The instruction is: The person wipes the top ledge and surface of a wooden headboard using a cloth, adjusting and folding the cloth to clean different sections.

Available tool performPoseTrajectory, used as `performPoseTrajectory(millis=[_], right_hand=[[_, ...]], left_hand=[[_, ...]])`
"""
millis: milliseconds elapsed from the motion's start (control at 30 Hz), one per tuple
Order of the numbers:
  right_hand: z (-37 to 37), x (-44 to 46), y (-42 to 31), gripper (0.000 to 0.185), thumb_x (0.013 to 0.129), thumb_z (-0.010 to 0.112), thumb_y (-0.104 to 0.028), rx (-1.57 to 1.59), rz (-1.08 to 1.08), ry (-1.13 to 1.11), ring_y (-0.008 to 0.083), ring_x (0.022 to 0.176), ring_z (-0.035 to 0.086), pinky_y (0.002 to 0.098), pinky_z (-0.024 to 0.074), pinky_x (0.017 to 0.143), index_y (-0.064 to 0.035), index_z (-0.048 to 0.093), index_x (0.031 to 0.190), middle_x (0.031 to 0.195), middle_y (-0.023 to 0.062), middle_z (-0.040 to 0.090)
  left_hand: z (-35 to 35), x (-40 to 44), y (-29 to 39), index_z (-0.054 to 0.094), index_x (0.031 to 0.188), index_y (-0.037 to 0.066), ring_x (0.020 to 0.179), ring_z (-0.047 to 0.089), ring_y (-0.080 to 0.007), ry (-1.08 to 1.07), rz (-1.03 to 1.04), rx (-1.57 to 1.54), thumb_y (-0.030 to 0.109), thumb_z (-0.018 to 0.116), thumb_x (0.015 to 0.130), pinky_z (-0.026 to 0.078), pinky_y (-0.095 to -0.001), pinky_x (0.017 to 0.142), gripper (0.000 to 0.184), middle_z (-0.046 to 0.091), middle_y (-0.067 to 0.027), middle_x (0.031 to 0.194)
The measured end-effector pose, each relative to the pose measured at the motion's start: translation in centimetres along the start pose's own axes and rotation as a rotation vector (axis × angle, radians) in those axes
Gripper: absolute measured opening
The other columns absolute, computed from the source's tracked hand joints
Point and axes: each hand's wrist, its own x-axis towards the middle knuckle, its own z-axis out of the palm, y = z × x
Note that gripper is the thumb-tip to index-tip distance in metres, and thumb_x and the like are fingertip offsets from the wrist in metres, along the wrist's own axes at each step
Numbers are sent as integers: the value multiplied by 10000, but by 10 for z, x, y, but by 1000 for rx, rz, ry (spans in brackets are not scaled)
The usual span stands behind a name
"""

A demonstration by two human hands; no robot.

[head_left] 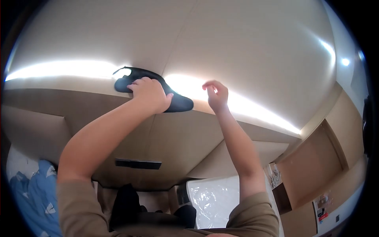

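Observation:
My left hand point(150, 94) is closed around the middle of a black shoe point(181, 103). The shoe lies sideways against the lit ledge, its rounded end to the right and a thin strap or loop at its left end. To the right of the shoe, apart from it, my right hand point(218, 96) is raised in front of the light strip point(252, 112). Its fingers are curled in toward the thumb. Whether anything small is between them cannot be made out.
Below the ledge is a beige panel with a dark rectangular slot point(138, 164). Blue patterned fabric point(45, 185) lies at lower left. A plastic-wrapped white surface point(215, 199) is at lower middle. On the right are wooden shelving point(316, 158) and a bundled white cable point(274, 175).

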Motion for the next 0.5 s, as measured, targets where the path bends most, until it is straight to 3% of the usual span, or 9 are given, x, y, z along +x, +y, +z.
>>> performPoseTrajectory(millis=[67, 100, 133, 233, 333, 433, 500], right_hand=[[-29, -34, 7, 162, 855, 540, -41, -216, 79, 22, 179, 782, 661, 309, 519, 742, -8, 695, 824, 825, 100, 704], [-38, -50, 7, 145, 855, 556, -55, -289, 154, 17, 197, 798, 662, 327, 519, 763, -16, 694, 832, 835, 96, 704], [-45, -64, 7, 129, 854, 573, -70, -358, 230, 10, 215, 813, 663, 344, 519, 783, -25, 694, 841, 846, 93, 704], [-62, -99, 24, 198, 867, 589, -108, -658, -57, 56, 292, 978, 646, 415, 488, 902, -30, 686, 1020, 1028, 135, 693], [-65, -122, 14, 440, 913, 569, -209, -645, -217, 91, 387, 1249, 520, 489, 375, 1066, -17, 562, 1309, 1328, 209, 571], [-50, -149, 24, 690, 908, 566, -293, -751, -196, 52, 431, 1435, 306, 543, 243, 1165, -27, 340, 1504, 1544, 240, 338], [-40, -170, 67, 741, 918, 556, -322, -818, -204, 94, 425, 1478, 213, 542, 179, 1195, -11, 277, 1529, 1588, 228, 254]], left_hand=[[31, 9, 32, 487, 1329, -117, 1283, 447, -493, 83, -99, 119, 503, 512, 950, 338, -628, 1049, 727, 444, -302, 1390], [29, 17, 46, 450, 1358, -143, 1347, 350, -540, -24, -67, -11, 502, 521, 938, 244, -681, 1086, 773, 366, -319, 1460], [28, 17, 62, 453, 1367, -126, 1359, 334, -532, -44, -15, -47, 506, 518, 936, 236, -678, 1091, 768, 362, -311, 1468], [48, 24, 114, 448, 1424, -30, 1397, 286, -496, -78, 164, -117, 515, 494, 936, 190, -683, 1111, 733, 336, -282, 1503], [53, 27, 138, 379, 1448, -59, 1432, 230, -515, -128, 410, -128, 549, 423, 966, 210, -667, 1118, 776, 298, -290, 1528], [54, 33, 129, 380, 1448, -54, 1442, 263, -456, -152, 476, -118, 595, 404, 968, 255, -582, 1140, 808, 312, -284, 1527], [52, 34, 111, 379, 1450, -53, 1442, 290, -417, -163, 499, -128, 628, 399, 962, 285, -530, 1144, 838, 325, -280, 1522]])
